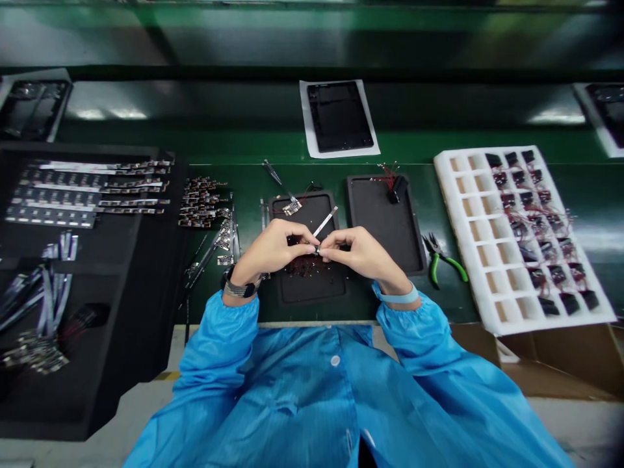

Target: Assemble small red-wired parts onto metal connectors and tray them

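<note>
My left hand [277, 247] and my right hand [358, 253] meet above a black tray [312, 290]. Thumbs and fingers of both pinch a small dark part [316, 249], mostly covered by the fingertips. A white flat strip [325, 221] sticks up and to the right from between the hands. Small dark red bits [308, 265] are scattered on the tray just beneath. Behind my left hand, a small circuit board [292, 207] with a dark cable lies at the tray's upper left.
Beside the tray, a second black tray [385, 240] holds a black part [397, 188] with red wires. Green-handled pliers [444, 261] lie near a white foam tray [470, 240]. Piled boards [199, 203] and a black bin [141, 273] stand left; a panel [340, 117] lies behind.
</note>
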The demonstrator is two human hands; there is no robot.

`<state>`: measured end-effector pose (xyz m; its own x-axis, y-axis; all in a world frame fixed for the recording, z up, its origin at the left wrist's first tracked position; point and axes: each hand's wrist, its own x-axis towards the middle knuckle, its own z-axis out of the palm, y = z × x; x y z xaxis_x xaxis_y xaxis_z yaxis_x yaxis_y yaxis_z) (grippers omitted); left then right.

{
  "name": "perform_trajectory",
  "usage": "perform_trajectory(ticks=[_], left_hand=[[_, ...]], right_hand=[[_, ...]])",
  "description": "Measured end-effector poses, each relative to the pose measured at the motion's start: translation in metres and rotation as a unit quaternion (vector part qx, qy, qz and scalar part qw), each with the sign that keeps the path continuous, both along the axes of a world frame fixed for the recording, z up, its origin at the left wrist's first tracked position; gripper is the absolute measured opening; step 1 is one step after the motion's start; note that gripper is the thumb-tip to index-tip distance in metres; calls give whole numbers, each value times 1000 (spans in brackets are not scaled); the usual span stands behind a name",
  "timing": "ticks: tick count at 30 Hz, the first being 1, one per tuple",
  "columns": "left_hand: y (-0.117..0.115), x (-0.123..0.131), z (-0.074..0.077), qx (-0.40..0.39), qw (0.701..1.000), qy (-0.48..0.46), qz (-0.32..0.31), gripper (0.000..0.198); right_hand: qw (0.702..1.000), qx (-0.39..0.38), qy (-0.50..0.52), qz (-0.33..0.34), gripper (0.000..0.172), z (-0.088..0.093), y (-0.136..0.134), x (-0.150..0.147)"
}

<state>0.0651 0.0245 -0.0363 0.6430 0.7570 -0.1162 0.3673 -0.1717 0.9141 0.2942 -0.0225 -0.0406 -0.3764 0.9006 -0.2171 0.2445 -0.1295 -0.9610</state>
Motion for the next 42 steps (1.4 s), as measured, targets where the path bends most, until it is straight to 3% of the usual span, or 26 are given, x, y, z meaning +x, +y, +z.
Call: perform_trajectory(ticks=[22, 25, 27, 29, 32, 37, 40, 42], left_hand=[[-1, 3, 3, -24, 999, -33, 5, 9], [-4, 4, 15, 0, 999, -42, 32, 10], [-4, 6, 28, 30, 997, -48, 60, 10], [0, 11, 43, 74, 992, -53, 90, 16], [19, 29, 66, 149, 981, -54, 107, 31], [80, 84, 92, 238, 965, -45, 106, 20], [124, 117, 93, 232, 956, -77, 161, 18], [152, 132, 83, 215, 947, -109, 211, 18]], right_hand=[[999, 25, 25, 9, 17, 0, 2, 3], [995, 84, 22, -53, 20, 0, 3, 9], [977, 134, 33, -162, 21, -1, 6, 17], [939, 169, 53, -296, 20, -5, 11, 29], [882, 189, 84, -422, 18, -15, 19, 44], [876, 171, 112, -437, 16, -26, 26, 50], [878, 153, 111, -439, 17, -28, 26, 50], [877, 148, 106, -445, 19, -28, 26, 52]])
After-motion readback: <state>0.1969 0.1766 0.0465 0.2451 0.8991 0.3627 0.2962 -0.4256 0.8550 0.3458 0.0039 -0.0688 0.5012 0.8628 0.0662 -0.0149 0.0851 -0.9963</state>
